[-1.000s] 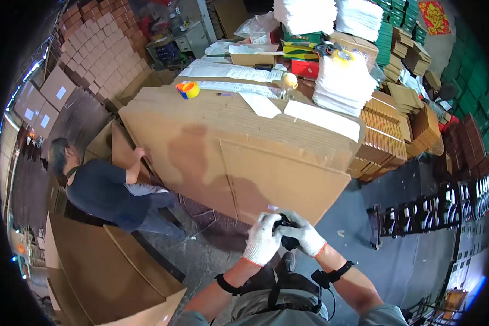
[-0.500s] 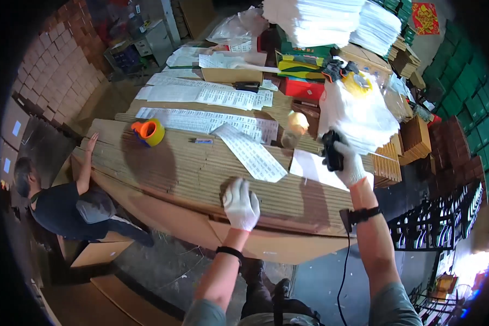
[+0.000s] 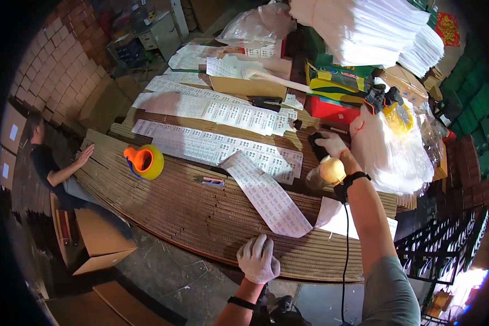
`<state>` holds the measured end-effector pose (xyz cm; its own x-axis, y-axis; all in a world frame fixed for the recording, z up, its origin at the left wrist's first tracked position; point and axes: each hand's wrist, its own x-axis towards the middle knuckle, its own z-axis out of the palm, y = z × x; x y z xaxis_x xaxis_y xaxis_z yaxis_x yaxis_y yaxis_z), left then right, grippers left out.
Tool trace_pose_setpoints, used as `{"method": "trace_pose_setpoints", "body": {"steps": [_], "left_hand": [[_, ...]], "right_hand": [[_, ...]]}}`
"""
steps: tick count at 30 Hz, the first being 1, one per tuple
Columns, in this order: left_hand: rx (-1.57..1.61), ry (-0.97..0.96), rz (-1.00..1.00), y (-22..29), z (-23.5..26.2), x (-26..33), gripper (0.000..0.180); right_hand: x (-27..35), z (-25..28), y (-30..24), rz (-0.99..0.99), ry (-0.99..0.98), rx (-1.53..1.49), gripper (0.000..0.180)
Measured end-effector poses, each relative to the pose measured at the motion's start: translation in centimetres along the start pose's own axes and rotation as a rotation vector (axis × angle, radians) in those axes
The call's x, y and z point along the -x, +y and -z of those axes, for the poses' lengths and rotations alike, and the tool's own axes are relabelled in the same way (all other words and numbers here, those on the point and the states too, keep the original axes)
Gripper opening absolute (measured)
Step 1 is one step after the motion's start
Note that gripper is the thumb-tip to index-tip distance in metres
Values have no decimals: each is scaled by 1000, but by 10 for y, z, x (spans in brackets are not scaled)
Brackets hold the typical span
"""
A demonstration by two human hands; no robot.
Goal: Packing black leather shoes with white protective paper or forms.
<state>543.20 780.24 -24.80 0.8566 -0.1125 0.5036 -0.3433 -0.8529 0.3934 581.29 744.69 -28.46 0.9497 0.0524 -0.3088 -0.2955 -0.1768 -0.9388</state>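
My left hand [image 3: 258, 259], in a white work glove, rests on the near edge of a stack of cardboard sheets [image 3: 185, 204], its fingers stretched out and holding nothing. My right hand [image 3: 331, 144], also gloved, reaches to the far right of the stack, closed round a black handheld object [image 3: 315, 145] of a kind I cannot make out. Just below that hand stands a jar with a round pale-yellow top [image 3: 332, 170]. A strip of printed labels [image 3: 269, 195] lies across the middle, beside a blank white sheet [image 3: 334, 216]. Left of the strip is a small utility knife [image 3: 211, 181].
An orange and yellow tape dispenser [image 3: 146, 162] sits at the left. More label strips [image 3: 217, 144] lie behind. White bags [image 3: 386, 146] and a red box [image 3: 331, 110] fill the right side. A co-worker [image 3: 54, 168] sits at the left, one hand near the stack's edge.
My right hand has moved away from me and slightly left with the black object, beyond the jar. My left hand stays at the near edge. The view has shifted.
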Motion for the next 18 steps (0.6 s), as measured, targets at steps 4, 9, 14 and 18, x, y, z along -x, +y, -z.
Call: {"method": "trace_pose_setpoints", "body": {"steps": [4, 9, 14, 18], "left_hand": [[-24, -23, 14, -6, 8, 0, 55], [-54, -32, 37, -8, 9, 4, 53], [-49, -28, 15, -6, 4, 2, 51], [-21, -30, -2, -1, -3, -1, 49]], "right_hand": [[-6, -34, -18, 204, 150, 623, 64], [-7, -44, -67, 333, 21, 742, 65], [-41, -48, -81, 475, -68, 921, 66], [-84, -22, -60, 333, -94, 1284, 55]]}}
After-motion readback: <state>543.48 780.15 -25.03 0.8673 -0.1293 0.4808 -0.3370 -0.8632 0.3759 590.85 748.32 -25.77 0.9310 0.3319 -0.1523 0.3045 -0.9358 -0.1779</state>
